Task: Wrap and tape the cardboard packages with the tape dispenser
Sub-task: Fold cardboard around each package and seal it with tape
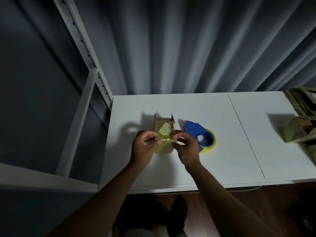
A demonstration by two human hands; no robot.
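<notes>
Both grips are closed on a strip of yellowish tape (166,140): it is pinched by the curled fingers and thumb of the left hand (145,147) at one end and by those of the right hand (186,147) at the other, so that the strip is stretched between them, crumpled in its middle. The tape is held just above the near part of a small cardboard package (164,132), which is set on the white counter (222,159) towards its left edge, about midway between the far and near edges. Two flaps of the package are seen standing up at its far end, and its top is already covered with glossy yellowish tape. Whether the strip is stuck to the package at any point cannot be told.

Just beside the package, on its right, a blue tape dispenser (196,132) with a yellow roll (211,142) is laid on the counter, partly hidden behind the right hand. Well apart, at the counter's right edge and far right corner, a heap of further cardboard pieces (301,127) is seen. A grey curtain (188,45) is hung behind the far edge, and a white metal frame (89,69) is stood off the far left corner.
</notes>
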